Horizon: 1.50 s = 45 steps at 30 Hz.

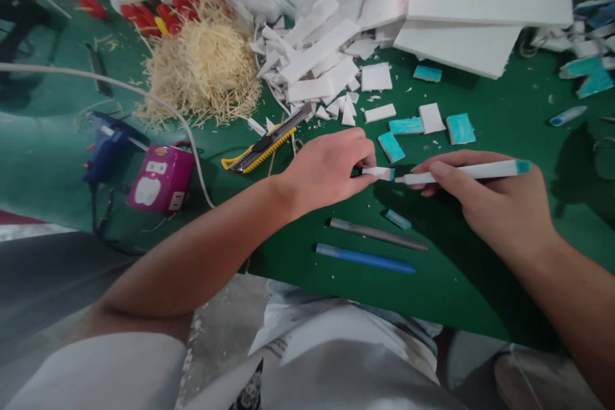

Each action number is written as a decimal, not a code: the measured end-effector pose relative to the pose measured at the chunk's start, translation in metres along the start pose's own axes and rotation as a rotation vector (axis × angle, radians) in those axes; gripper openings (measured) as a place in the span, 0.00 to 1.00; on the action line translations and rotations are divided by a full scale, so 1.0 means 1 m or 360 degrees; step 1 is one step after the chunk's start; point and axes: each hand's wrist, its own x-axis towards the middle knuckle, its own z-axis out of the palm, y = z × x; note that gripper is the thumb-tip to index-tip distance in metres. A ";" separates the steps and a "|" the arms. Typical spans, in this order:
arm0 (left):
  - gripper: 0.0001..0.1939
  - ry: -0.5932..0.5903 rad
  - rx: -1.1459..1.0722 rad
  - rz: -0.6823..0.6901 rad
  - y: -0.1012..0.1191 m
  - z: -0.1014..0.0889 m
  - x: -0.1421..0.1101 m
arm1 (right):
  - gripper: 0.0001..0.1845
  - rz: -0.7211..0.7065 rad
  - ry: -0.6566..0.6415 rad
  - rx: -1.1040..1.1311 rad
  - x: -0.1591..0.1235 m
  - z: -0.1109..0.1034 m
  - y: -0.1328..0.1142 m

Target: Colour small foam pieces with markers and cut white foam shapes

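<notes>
i have the left hand (331,165) pinching a chip (378,173), the right hand (502,202) curled round a marker (490,170); too hard a press could snap the chip.

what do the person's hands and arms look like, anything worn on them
The left hand and right hand are ungloved, and no watch or band shows on either wrist. Both forearms are bare. A plain, whitish short sleeve appears above the left elbow; no right sleeve is in view.
</notes>
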 end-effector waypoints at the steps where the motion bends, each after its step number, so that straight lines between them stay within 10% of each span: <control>1: 0.04 0.0006 0.0011 -0.0008 0.000 0.000 0.000 | 0.10 -0.0002 -0.0006 -0.0006 0.000 0.000 0.000; 45: 0.06 0.0003 0.0004 -0.0041 0.001 0.002 0.001 | 0.10 0.0016 -0.0018 -0.0007 -0.003 -0.001 0.001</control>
